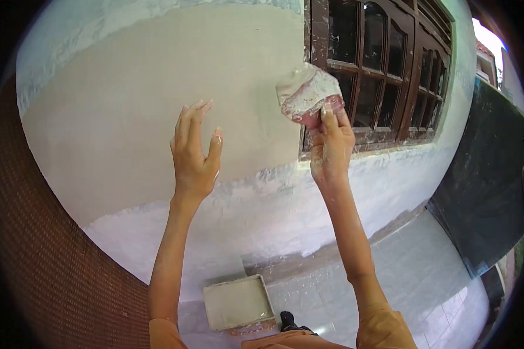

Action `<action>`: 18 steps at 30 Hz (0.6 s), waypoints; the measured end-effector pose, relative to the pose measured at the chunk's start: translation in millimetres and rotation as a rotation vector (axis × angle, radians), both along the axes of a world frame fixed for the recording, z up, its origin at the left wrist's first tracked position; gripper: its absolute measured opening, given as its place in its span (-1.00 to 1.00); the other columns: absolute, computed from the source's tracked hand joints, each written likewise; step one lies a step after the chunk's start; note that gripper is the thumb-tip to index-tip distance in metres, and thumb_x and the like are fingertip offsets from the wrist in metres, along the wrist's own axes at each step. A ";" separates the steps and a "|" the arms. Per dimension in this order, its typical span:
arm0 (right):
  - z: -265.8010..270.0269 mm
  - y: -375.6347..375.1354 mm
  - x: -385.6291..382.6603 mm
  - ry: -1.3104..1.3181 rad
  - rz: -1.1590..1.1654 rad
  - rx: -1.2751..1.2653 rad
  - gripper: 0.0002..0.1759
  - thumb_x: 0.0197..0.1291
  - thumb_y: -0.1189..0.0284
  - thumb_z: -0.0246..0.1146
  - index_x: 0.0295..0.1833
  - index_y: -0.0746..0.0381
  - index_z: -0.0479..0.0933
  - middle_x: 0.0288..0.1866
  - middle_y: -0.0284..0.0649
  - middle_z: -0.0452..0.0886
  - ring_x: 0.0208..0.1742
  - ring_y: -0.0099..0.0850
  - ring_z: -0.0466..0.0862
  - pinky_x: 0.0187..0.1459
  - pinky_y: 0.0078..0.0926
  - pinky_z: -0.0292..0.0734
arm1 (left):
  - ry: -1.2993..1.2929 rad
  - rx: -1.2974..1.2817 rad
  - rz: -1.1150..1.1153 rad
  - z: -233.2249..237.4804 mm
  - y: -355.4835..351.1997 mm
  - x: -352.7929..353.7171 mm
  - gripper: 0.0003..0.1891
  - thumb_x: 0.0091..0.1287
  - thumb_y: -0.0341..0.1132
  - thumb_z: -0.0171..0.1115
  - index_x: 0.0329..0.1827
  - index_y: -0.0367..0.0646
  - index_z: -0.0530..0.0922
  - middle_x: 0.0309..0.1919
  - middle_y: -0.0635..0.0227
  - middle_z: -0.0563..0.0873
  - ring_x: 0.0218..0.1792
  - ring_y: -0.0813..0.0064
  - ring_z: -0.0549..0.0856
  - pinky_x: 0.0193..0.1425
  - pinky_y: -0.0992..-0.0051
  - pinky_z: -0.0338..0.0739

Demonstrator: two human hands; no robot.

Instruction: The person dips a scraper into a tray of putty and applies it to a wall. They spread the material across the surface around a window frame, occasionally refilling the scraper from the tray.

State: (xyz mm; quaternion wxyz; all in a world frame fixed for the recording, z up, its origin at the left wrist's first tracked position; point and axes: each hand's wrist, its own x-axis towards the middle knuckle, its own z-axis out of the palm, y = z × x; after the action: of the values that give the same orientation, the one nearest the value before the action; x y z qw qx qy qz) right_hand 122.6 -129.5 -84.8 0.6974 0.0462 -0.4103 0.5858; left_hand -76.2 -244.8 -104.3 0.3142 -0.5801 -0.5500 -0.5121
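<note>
Pinched between the thumb and fingers of my right hand (333,136) is a reddish putty scraper (310,99), its face smeared with thick off-white putty. It is raised in front of the wall, overlapping the left edge of the window frame in this view. My left hand (195,154) is up before the wall with fingers stretched and thumb apart, holding nothing; whitish smears show on its thumb and fingertips. Behind both hands spreads a broad beige coat on the wall (116,104), with paler, patchy wall above and below it.
A tray of pale putty (237,303) sits on the tiled floor (355,285) near my foot (286,319). Brown woven matting (46,232) borders the wall at left. The dark wooden window (384,70) is at upper right, with a black panel (477,180) beyond.
</note>
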 end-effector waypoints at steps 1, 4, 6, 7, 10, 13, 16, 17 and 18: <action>8.9 13.9 0.6 0.034 -0.066 0.056 -0.59 0.52 0.61 0.12 0.41 0.44 0.39 0.23 -0.14 0.65 0.13 -0.47 0.70 0.12 -0.51 0.72 | 0.024 0.012 0.029 7.4 11.9 3.9 -0.51 0.54 -0.22 0.10 0.50 -0.11 0.40 0.48 0.16 0.44 0.58 -0.01 0.27 0.59 0.00 0.15; 36.6 53.9 -2.1 0.008 -0.241 0.171 -0.61 0.53 0.58 0.15 0.38 0.47 0.46 0.20 -0.12 0.71 0.13 -0.54 0.69 0.13 -0.58 0.62 | 0.093 0.060 0.111 28.0 42.3 7.9 -0.49 0.51 -0.20 0.15 0.50 -0.03 0.42 0.51 0.20 0.42 0.61 -0.02 0.24 0.56 -0.07 0.12; 52.0 77.9 -7.0 -0.035 -0.524 0.295 -0.67 0.51 0.58 0.18 0.29 0.43 0.59 0.14 -0.17 0.76 0.10 -0.58 0.69 0.13 -0.58 0.59 | 0.144 0.085 0.159 41.3 58.1 7.8 -0.49 0.50 -0.21 0.16 0.50 -0.03 0.42 0.51 0.20 0.41 0.61 0.00 0.23 0.56 -0.05 0.11; 58.1 89.4 -10.7 -0.031 -0.512 0.298 -0.67 0.51 0.58 0.18 0.29 0.43 0.59 0.14 -0.17 0.76 0.10 -0.58 0.69 0.13 -0.58 0.59 | 0.155 0.079 0.187 48.2 63.3 7.5 -0.48 0.52 -0.19 0.13 0.53 0.01 0.39 0.53 0.21 0.39 0.63 0.02 0.20 0.58 -0.06 0.08; 74.6 119.4 -20.9 -0.045 -0.904 0.729 -0.60 0.33 0.75 0.25 0.24 0.28 0.67 0.16 -0.09 0.78 0.18 -0.42 0.76 0.16 -0.47 0.64 | 0.187 0.068 0.244 64.9 76.0 4.4 -0.48 0.55 -0.16 0.10 0.56 0.04 0.37 0.56 0.23 0.36 0.65 0.06 0.17 0.61 -0.07 0.04; 94.4 133.2 -29.3 -0.036 -1.109 0.985 -0.53 0.23 0.82 0.24 0.22 0.26 0.68 0.15 0.01 0.76 0.22 -0.18 0.76 0.23 -0.33 0.65 | 0.217 0.077 0.279 75.9 87.4 -0.4 -0.47 0.54 -0.16 0.11 0.56 0.05 0.37 0.56 0.24 0.35 0.66 0.07 0.16 0.61 -0.07 0.03; 115.6 145.8 -40.3 -0.066 -1.260 1.119 -0.41 0.10 0.81 0.24 0.26 0.19 0.66 0.20 -0.07 0.73 0.32 -0.09 0.68 0.34 -0.18 0.58 | 0.220 0.101 0.293 81.4 92.3 -3.8 -0.47 0.54 -0.15 0.12 0.55 0.06 0.38 0.57 0.25 0.35 0.66 0.07 0.16 0.61 -0.07 0.03; 121.9 150.5 -42.7 -0.095 -1.327 1.189 -0.37 0.08 0.80 0.25 0.29 0.17 0.65 0.22 -0.10 0.72 0.36 -0.11 0.65 0.37 -0.16 0.55 | 0.222 0.120 0.288 82.4 93.9 -3.4 -0.47 0.53 -0.15 0.13 0.55 0.07 0.38 0.57 0.25 0.35 0.65 0.07 0.16 0.61 -0.07 0.03; 126.9 153.9 -45.2 -0.097 -1.331 1.223 -0.33 0.03 0.77 0.27 0.31 0.11 0.65 0.25 -0.16 0.72 0.40 -0.15 0.62 0.41 -0.10 0.50 | 0.221 0.122 0.282 83.1 95.9 -2.9 -0.47 0.53 -0.15 0.13 0.55 0.07 0.38 0.57 0.25 0.35 0.65 0.07 0.16 0.61 -0.07 0.03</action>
State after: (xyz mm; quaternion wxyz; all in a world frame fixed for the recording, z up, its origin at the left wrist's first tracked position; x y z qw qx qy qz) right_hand 77.4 24.4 42.1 0.7277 0.1372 -0.6207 -0.2574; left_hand -79.1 -148.9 -21.2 0.4758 -0.5297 -0.5562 -0.4286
